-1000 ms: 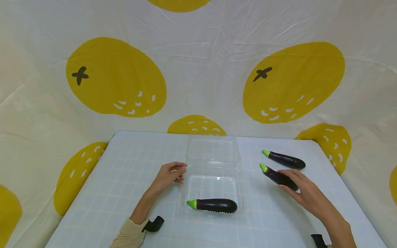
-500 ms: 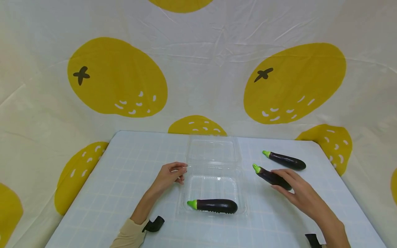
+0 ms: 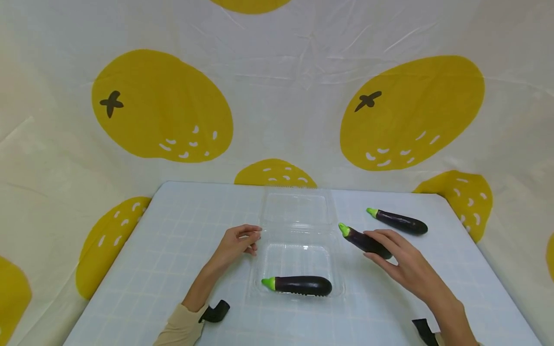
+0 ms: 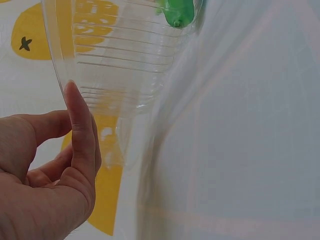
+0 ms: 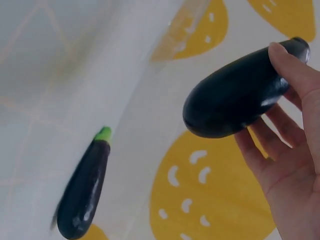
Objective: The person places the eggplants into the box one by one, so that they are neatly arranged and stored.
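Note:
A clear plastic clamshell container (image 3: 298,257) lies opened out on the table, its lid (image 3: 296,206) folded back. An eggplant (image 3: 303,285) with a green stem lies across the near side of its base. My left hand (image 3: 235,245) pinches the container's left rim, thumb and index finger together at the edge in the left wrist view. My right hand (image 3: 404,257) grips a second eggplant (image 3: 365,241) by its thick body, stem pointing left toward the container, raised over the table. In the right wrist view, the thumb and fingers (image 5: 257,142) hold this eggplant from opposite sides.
A third eggplant (image 3: 400,222) lies at the back right of the table (image 3: 190,211), beyond my right hand. Behind the far table edge hangs a pale curtain (image 3: 285,96) with big yellow fruit prints. Black straps show at both wrists.
My right hand has carried its eggplant leftward, closer to the container, and slightly up. My left hand and the other eggplants have stayed in place.

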Demonstrator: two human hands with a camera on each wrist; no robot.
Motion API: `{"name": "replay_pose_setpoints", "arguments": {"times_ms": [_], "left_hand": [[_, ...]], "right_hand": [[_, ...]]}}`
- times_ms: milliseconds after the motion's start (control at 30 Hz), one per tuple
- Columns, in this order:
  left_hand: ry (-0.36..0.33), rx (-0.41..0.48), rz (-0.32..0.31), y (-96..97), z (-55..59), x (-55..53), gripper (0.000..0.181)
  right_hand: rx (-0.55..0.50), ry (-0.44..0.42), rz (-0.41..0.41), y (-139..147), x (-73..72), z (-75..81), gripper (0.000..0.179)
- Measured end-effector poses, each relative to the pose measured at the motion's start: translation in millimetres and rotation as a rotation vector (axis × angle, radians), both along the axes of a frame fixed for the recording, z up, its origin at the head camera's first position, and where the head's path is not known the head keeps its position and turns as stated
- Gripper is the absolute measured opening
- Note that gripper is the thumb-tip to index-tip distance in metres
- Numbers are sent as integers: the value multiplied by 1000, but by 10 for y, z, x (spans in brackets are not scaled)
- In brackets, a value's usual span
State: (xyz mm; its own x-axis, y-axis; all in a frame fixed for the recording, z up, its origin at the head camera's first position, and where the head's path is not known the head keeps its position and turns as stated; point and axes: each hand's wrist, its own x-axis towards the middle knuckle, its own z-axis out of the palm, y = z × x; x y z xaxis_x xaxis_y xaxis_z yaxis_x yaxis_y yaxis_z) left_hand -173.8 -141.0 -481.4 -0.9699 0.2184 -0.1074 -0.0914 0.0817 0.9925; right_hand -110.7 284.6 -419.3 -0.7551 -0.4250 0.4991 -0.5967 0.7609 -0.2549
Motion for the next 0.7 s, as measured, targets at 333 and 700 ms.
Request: {"name": "replay_pose_setpoints", "arguments": {"times_ms": [333,700], "left_hand": [[-16,1,11,-1,-10,-23,32],[-19,2,3,-1,-10,-20,35]], "right_hand": [[-6,66,97,-195,-100,5,60],[11,62,190,-435,-166,23,57]]}}
